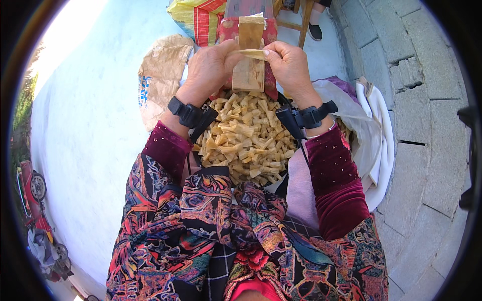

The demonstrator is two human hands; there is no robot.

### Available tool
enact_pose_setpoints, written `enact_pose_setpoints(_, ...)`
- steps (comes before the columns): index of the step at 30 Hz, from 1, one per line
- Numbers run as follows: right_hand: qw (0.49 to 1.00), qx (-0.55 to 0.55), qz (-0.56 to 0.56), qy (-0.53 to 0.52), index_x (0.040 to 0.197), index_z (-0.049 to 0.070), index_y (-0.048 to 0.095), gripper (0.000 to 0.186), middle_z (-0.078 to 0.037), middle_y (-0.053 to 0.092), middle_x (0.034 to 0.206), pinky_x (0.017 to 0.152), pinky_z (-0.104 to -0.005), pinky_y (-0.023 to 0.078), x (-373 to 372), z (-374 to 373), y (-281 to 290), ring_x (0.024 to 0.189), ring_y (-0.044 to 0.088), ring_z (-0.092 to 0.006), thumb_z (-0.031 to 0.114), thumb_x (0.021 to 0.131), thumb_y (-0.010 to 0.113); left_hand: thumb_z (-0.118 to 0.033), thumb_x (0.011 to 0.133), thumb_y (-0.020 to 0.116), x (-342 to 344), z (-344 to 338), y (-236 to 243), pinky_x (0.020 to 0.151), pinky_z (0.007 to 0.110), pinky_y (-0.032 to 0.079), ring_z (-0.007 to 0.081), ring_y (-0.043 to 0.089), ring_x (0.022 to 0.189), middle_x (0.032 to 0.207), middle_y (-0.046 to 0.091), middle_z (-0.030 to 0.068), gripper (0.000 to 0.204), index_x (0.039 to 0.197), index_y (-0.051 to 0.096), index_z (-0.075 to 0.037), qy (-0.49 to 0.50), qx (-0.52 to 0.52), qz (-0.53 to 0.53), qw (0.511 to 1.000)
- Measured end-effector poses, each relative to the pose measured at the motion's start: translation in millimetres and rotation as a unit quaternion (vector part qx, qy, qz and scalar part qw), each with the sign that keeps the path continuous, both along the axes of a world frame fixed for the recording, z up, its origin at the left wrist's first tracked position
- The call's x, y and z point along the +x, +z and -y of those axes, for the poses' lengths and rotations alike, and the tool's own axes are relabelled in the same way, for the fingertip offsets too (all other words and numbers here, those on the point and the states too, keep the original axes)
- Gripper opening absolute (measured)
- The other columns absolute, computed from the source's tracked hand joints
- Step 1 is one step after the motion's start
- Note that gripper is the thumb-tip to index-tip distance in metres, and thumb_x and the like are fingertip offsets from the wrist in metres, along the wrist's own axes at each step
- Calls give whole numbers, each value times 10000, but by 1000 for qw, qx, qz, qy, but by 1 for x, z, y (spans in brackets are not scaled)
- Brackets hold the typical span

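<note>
A pale yellow strip of what looks like dried husk is stretched between my two hands, in front of an upright wooden board. My left hand is closed on the strip's left end, its fingertips partly hidden. With thumb and finger, my right hand pinches the right end. Below them, close to my lap, lies a heap of small knotted or folded husk pieces. The heap sits in a dark-rimmed container, mostly covered.
Red patterned cloth lies behind the board. A brown paper sack is to the left, a colourful woven bag beyond it. White sacking lies at the right, beside a stone block wall. A person's shoe shows near a wooden stool.
</note>
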State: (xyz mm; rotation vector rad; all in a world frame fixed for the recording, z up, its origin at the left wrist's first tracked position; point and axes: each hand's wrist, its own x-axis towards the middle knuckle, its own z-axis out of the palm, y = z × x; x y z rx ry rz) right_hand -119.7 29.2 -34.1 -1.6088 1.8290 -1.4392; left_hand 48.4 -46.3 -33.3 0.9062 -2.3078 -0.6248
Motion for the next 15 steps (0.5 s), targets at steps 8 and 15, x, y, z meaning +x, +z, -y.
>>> enact_pose_setpoints(8, 954, 120, -274, -27, 778, 49, 657, 220, -165, 609, 662, 596, -415, 481, -10, 9, -6, 656, 606, -339, 227, 801, 530, -344, 836, 533, 3, 3, -7, 604, 438, 455, 353, 592, 709, 711, 612, 162, 258, 870, 597, -96, 18, 13, 50, 999)
enact_pose_setpoints(15, 989, -20, 143, 31, 739, 43, 537, 194, 39, 495, 660, 480, -198, 345, 2, 17, 5, 552, 423, -33, 180, 853, 615, -477, 876, 504, 7, -41, 7, 566, 353, 482, 238, 608, 582, 649, 618, 122, 517, 816, 652, 14, -120, 107, 183, 970)
